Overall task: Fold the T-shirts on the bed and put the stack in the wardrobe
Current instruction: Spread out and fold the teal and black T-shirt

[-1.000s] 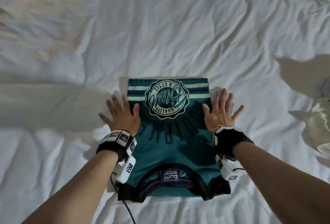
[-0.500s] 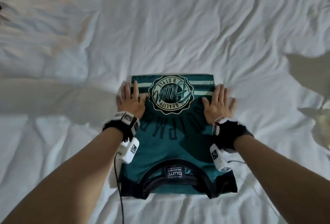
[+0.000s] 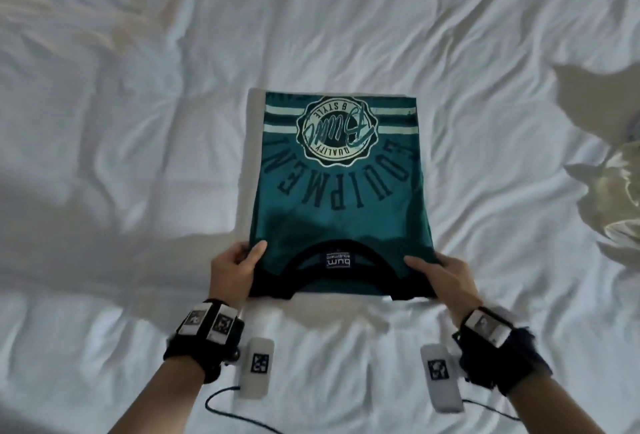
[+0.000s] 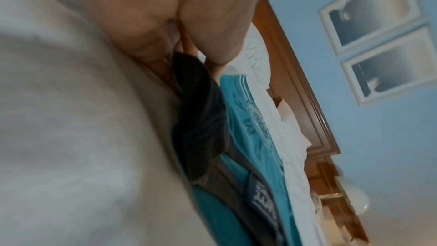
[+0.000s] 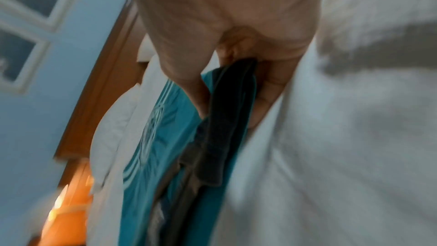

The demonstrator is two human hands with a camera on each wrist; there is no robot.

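Note:
A teal T-shirt (image 3: 341,191) with a round badge print and a black collar lies folded into a narrow rectangle on the white bed sheet (image 3: 138,156). My left hand (image 3: 239,265) pinches its near left corner, thumb on top and fingers under the black sleeve fabric (image 4: 196,119). My right hand (image 3: 438,272) pinches the near right corner the same way, with the dark sleeve layers (image 5: 227,119) between thumb and fingers. The collar end faces me; the far hem end rests flat on the sheet.
A pale crumpled garment (image 3: 616,198) lies at the right edge of the bed. In the wrist views a wooden headboard (image 4: 305,89), white pillows (image 5: 113,124), framed pictures (image 4: 378,31) on a blue wall and a lit lamp (image 5: 66,210) are visible.
Both hands left their flat rest on the shirt's middle sides, drew back toward me and took hold of the near collar-end corners.

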